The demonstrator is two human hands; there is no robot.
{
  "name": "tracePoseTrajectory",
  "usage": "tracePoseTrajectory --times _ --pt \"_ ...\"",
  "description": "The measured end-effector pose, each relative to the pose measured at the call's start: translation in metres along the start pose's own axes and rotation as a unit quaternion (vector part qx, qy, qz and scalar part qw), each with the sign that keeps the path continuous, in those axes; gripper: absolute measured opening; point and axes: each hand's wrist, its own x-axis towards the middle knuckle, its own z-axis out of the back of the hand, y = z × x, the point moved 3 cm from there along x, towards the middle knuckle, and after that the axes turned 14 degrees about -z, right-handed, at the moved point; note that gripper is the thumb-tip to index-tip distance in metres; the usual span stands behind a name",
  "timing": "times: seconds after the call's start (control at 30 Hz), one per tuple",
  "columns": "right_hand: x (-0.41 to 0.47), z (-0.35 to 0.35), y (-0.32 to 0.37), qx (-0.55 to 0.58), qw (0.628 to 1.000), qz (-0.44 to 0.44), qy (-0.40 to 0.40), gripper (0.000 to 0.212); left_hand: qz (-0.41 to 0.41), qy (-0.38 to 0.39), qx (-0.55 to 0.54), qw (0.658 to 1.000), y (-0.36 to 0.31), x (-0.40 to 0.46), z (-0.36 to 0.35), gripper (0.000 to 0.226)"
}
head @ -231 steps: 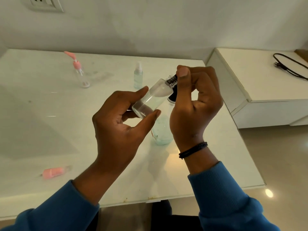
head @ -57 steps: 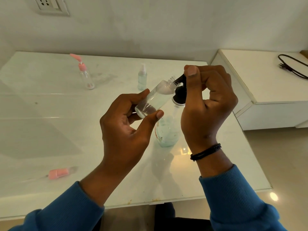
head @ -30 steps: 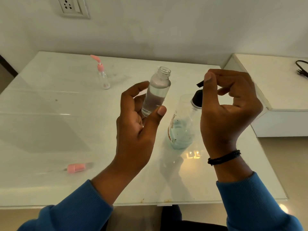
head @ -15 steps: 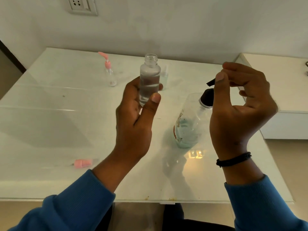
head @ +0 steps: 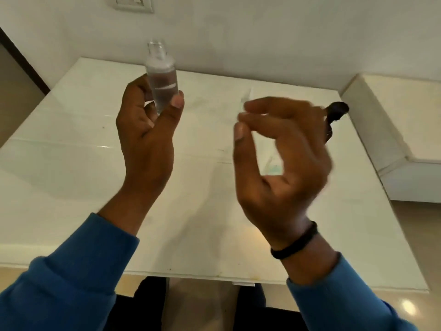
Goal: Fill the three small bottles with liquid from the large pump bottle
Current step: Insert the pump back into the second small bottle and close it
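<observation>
A: Head view only. What do you have on the left?

B: I see the left hand (head: 148,130) raised over the white desk (head: 71,177), thumb and fingers curled round the lower part of a small clear bottle (head: 162,82). The bottle stands upright, its mouth uncapped, with clear liquid filling most of the body.

A: And the right?

B: The right hand (head: 281,163) is blurred. Its fingers are curled, thumb tip close to the fingertips, and I see nothing pinched between them. Just behind its knuckles a black pump head (head: 335,113) sticks out. A faint trace of the pump bottle's clear body shows through the gap of that hand.

A: Is it touching the pump?

B: I cannot tell. A black band (head: 296,242) circles that wrist, and both sleeves are blue.
</observation>
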Motion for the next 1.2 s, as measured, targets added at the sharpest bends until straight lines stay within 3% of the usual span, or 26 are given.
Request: tracePoseTrajectory --times 0.3,0.53,0.67,0.83,0.93,1.2 --pt "-0.034 -0.065 -0.066 -0.051 0.972 -0.2 0.112 0.012 -0.008 -0.031 0.061 0.998 0.021 0.011 0.047 0.031" --pt "-0.062 -0.101 -0.076 -0.091 0.91 -0.299 0.273 0.015 0.029 -0.06 0.069 0.995 0.036 0.015 0.07 0.034" --pt "-0.09 -0.12 -0.04 -0.049 0.871 -0.25 0.42 0.034 0.031 -0.057 0.079 0.995 0.038 0.015 0.071 0.029" --pt "-0.123 -0.137 -0.009 -0.092 0.804 -0.144 0.57 0.056 0.03 -0.045 0.083 0.995 0.039 0.013 0.07 0.031" --pt "-0.135 -0.142 -0.004 -0.107 0.791 -0.128 0.589 0.052 0.032 -0.041 0.087 0.995 0.041 0.012 0.069 0.033" --pt "-0.145 -0.145 -0.011 -0.109 0.812 -0.124 0.56 0.032 0.038 -0.037 0.098 0.994 0.041 0.01 0.065 0.03"
